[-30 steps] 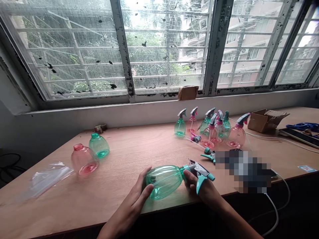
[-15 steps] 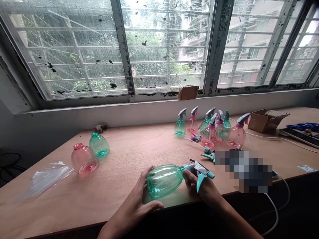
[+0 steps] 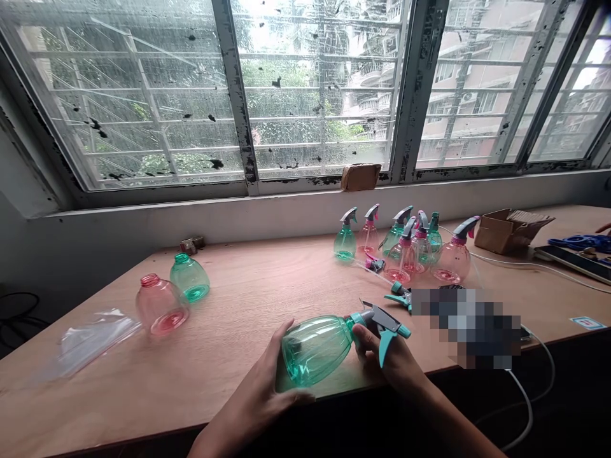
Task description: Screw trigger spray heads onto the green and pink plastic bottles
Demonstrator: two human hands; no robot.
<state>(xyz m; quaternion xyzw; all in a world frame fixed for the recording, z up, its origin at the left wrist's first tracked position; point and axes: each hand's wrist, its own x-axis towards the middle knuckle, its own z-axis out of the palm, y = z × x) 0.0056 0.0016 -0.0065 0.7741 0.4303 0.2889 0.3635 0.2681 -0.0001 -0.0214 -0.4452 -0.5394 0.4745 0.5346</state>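
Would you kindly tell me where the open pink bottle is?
Left in the head view: the open pink bottle stands between the clear plastic bag and the open green bottle.

Bare table (image 3: pixel 267 273) midway, spray bottles (image 3: pixel 401 259) crowding right

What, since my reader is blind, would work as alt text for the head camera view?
A person's right hand grips a tipped green spray bottle by its neck; the left hand curves open around its base, over a wooden table. At left stand a pink bottle and a green bottle without tops; more spray bottles stand back right, below a window.
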